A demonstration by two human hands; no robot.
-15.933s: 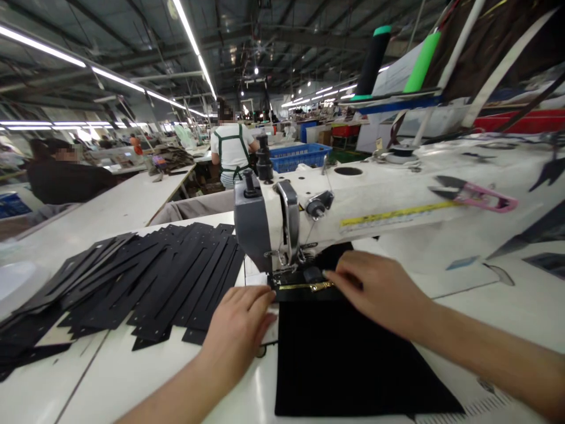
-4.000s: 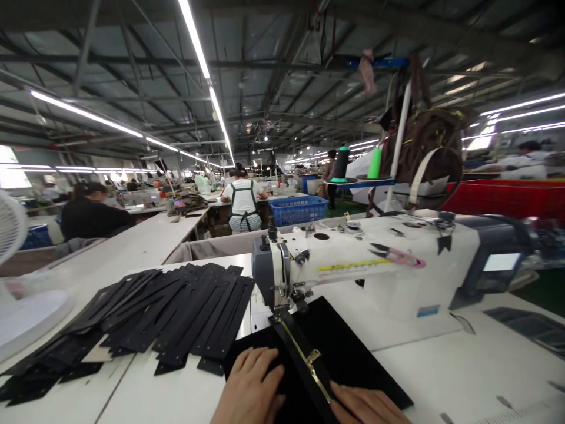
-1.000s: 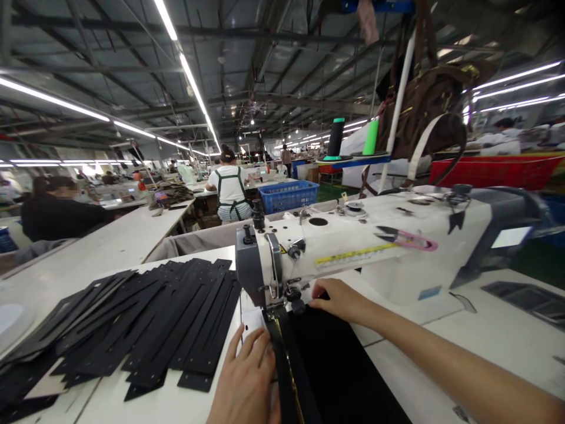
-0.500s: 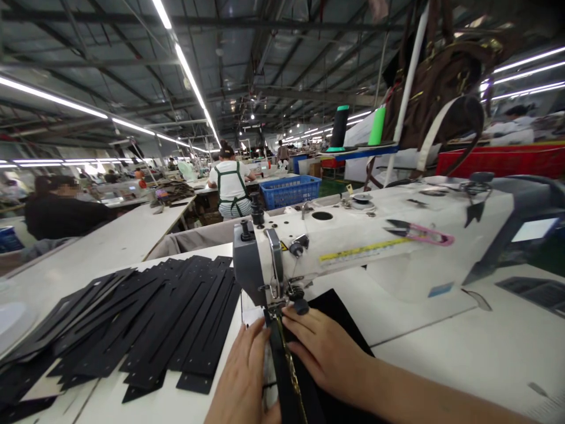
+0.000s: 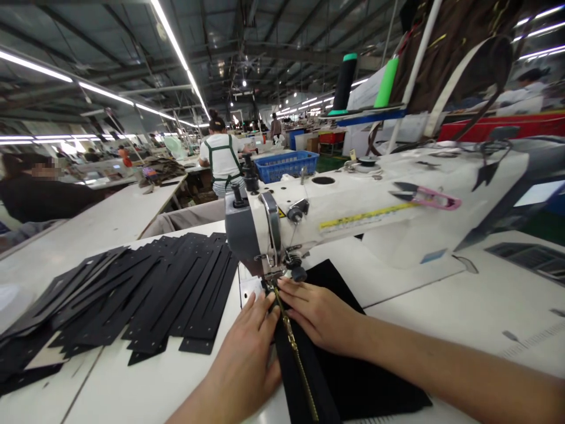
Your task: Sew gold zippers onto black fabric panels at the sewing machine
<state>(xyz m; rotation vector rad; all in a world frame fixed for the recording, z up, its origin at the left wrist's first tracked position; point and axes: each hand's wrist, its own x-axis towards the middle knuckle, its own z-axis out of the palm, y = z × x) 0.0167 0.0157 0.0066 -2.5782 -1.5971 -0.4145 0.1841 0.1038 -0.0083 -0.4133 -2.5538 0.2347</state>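
A black piece of fabric with a gold-toothed zipper runs under the presser foot of a white sewing machine. To the left of the teeth, my left hand rests with fingers stretched toward the foot, fingertips at the zipper tape's edge. My right hand lies flat on the right side, its fingertips close to the presser foot. Beneath and beyond that hand spreads a larger black panel. The gold zipper pull shows between the two hands. Whatever sits right under the foot is hidden.
Many black slotted strips lie overlapped on the table at left. Pink-handled thread snips rest on the machine arm. Black and green thread cones stand behind. A blue basket and co-workers are farther back.
The camera view has tilted down, so the machine sits higher in the picture. Both hands still lie beside the zipper near the foot. More of the zipper and black panel shows now.
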